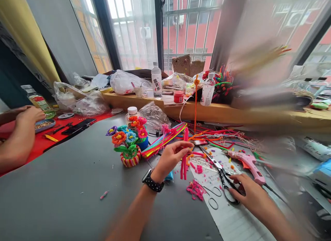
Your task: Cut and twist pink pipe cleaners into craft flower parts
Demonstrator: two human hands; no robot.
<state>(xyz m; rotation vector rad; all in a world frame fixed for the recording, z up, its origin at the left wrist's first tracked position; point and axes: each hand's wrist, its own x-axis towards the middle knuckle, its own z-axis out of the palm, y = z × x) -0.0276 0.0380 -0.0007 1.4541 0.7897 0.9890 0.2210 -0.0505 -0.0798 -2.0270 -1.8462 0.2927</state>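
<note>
Pinched between the fingers of my left hand (172, 160) are a few pink pipe cleaners (185, 165), held upright above the table. My right hand (249, 192) reaches onto the black handles of a pair of large scissors (222, 173), which lie on a sheet of paper with the blades pointing away from me. Its fingers are curled at the handle loops; how firmly they grip is hidden. Close by lie small metal scissors (213, 196) and a heap of pink fuzzy clippings (196, 190). A pink glue gun (248, 163) rests just beyond my right hand.
Pipe-cleaner flowers in a striped pot (130, 160) stand left of my left hand, beside a bundle of coloured pipe cleaners (165, 139). Water bottles (156, 81) line the sill. At the far left, another person's hands (28, 118) work over a red cloth (74, 125).
</note>
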